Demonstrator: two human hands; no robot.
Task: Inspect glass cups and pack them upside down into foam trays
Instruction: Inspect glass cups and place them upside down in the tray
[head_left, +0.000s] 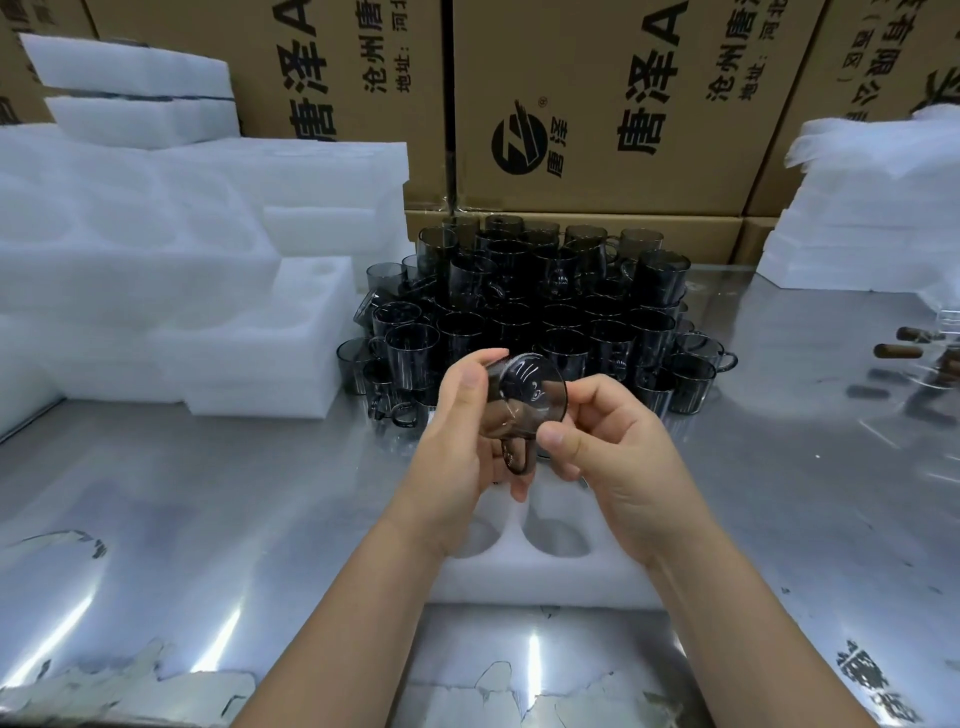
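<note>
A person's left hand (457, 436) and right hand (618, 457) held a single smoked-glass cup (524, 395) above a steel worktable (182, 519), at the centre of the view. The left hand's fingers curled round the cup's wall, while the right thumb and fingers pinched the edge of the round end turned toward the camera. The cup was tilted on its side in the air, its handle pointing down toward 6 o'clock. Directly below the hands, at 6 o'clock, lay a white foam tray (545, 577) flat on the table, two of its round pockets showing between the wrists. Beyond the hands, at 12 o'clock, stood a dense heap of matching dark glass cups (545, 301), most of them upright and some stacked on others. White foam trays (182, 234) were piled high from 9 to 10 o'clock, just beside the heap, and a further foam stack (857, 208) rose at 2 o'clock. Printed cardboard cartons (597, 104) lined the back from 11 to 1 o'clock. Small brown objects (898, 351) at 3 o'clock were too blurred to identify.
</note>
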